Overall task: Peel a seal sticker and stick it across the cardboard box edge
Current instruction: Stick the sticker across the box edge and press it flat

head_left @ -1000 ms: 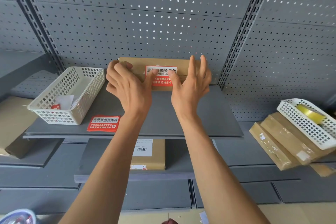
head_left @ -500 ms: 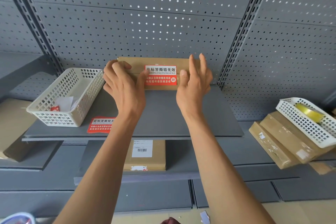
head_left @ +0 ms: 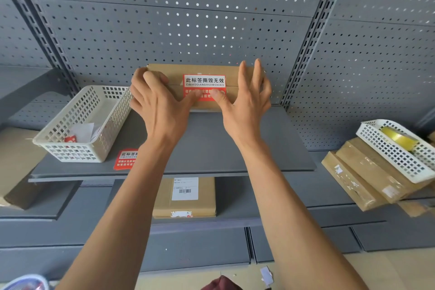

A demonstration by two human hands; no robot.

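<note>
A flat brown cardboard box [head_left: 164, 73] stands against the pegboard at the back of the grey shelf [head_left: 235, 148]. A red and white seal sticker [head_left: 204, 83] lies across the box's top edge and front face. My left hand [head_left: 160, 106] grips the box's left end, its thumb pressing the sticker's lower left part. My right hand [head_left: 247, 106] rests against the box's right end with fingers spread upward, its thumb pressing the sticker's lower right part.
A white basket [head_left: 77, 125] with paper scraps sits at the shelf's left. A sheet of red seal stickers [head_left: 126, 159] lies in front of it. Another labelled box [head_left: 183, 198] is on the shelf below. At right, wrapped parcels [head_left: 362, 179] carry a white basket [head_left: 400, 158] holding tape.
Both thumbs slid apart off the sticker half a second ago, then came back inward onto its lower red part. The box and sticker have stayed in place.
</note>
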